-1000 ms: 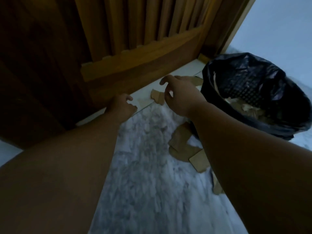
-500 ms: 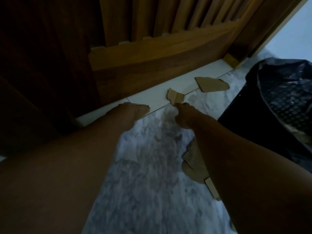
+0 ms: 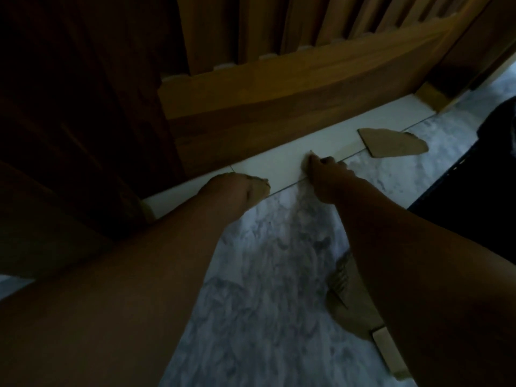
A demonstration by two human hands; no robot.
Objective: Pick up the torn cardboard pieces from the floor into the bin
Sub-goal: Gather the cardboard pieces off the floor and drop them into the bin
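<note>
**Two hands down at the door sill, cardboard still scattered**

Dim light fills the room, and a grey marbled floor (image 3: 265, 303) runs up to a slatted wooden door (image 3: 279, 93). At the floor's far edge a white strip (image 3: 279, 163) lies along the foot of the door. Two bare forearms reach out over the marble from the near edge towards that strip.

At the floor's right edge stands the black-lined bin (image 3: 480, 191), only its dark side in view. Near it, at the far right of the floor, a large cardboard piece (image 3: 391, 145) lies flat, half on the white strip and half on the marble, well apart from both hands. Closer in, by the near right edge, brown torn pieces (image 3: 349, 311) lie partly hidden under the right forearm. A pale slab (image 3: 386, 350) of cardboard lies just beside them.

The left hand (image 3: 237, 192) rests on the seam between strip and marble, its fingers curled round a creased tan scrap (image 3: 259, 187). The right hand (image 3: 324, 180) is down on the same seam, a little further right, with its fingers bent under. A pale sliver (image 3: 310, 152) pokes out at its fingertips, but I cannot tell whether the hand actually grips it.
</note>
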